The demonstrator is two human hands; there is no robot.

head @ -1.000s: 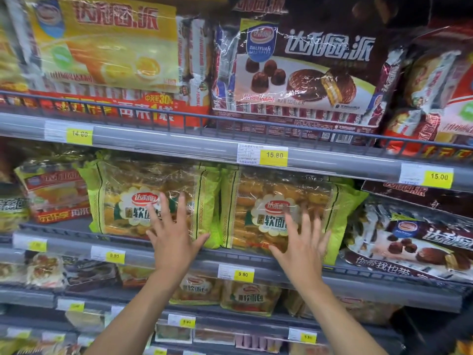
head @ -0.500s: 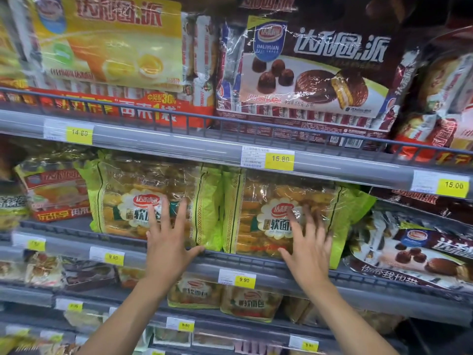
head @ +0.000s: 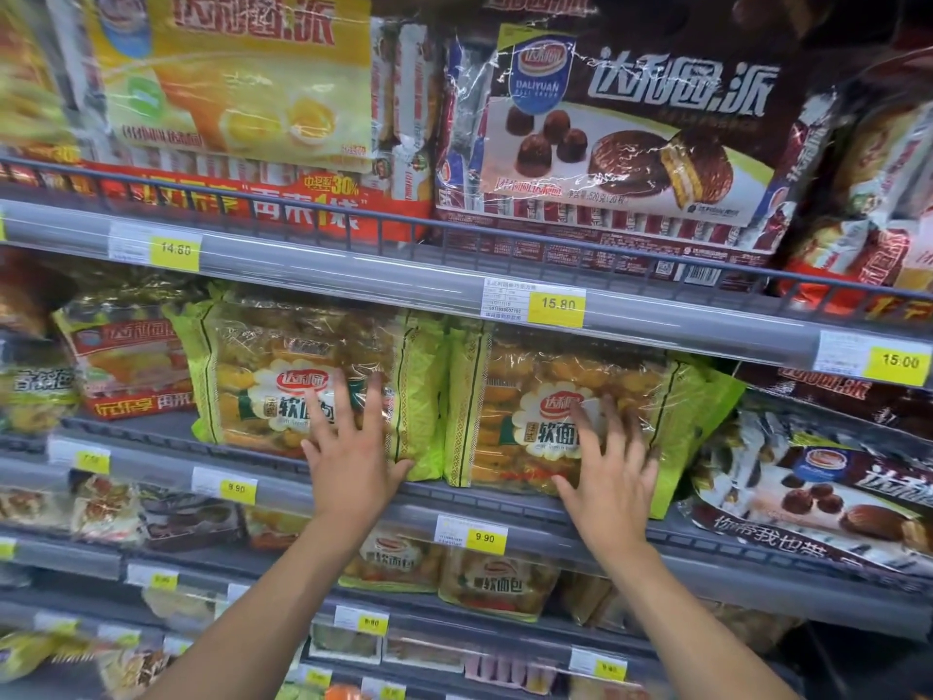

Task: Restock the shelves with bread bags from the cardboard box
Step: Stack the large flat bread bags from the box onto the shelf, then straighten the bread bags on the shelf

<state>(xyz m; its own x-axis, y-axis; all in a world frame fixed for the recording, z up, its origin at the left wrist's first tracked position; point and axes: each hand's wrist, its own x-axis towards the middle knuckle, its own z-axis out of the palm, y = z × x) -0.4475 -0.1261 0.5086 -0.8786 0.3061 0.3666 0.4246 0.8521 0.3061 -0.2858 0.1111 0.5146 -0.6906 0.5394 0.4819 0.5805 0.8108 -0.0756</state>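
Two clear plastic bread bags with lime-green side panels stand upright, side by side and touching, on the middle grey metal shelf (head: 151, 429). The left bread bag (head: 272, 386) sits at about 9 o'clock from the centre of your view. The right bread bag (head: 525, 376) stands at its 3 o'clock.

Your left hand (head: 353, 457) lies flat on the lower front of the left bag. Its fingers are straight and spread toward 12 o'clock, and the thumb reaches toward 3 o'clock near the bag's bottom corner. It grips nothing. Your right hand (head: 613, 477) is splayed the same way against the front of the right bag, partly over its white label. The fingers are slightly blurred but plainly straight, with nothing pinched or curled round.

At 6 o'clock from the bags, a yellow price tag (head: 484, 538) on the shelf's front rail reads 9.90. Below it, smaller bread packs (head: 497, 583) lie on the next shelf down. At 12 o'clock a second yellow tag (head: 557, 304) reads 15.80. Above that stands a large brown chocolate-pie pack (head: 631, 118), with a yellow pie pack (head: 237, 78) at its 9 o'clock. At 4 o'clock from the right bag lies a dark pack (head: 833, 497) printed with chocolates.
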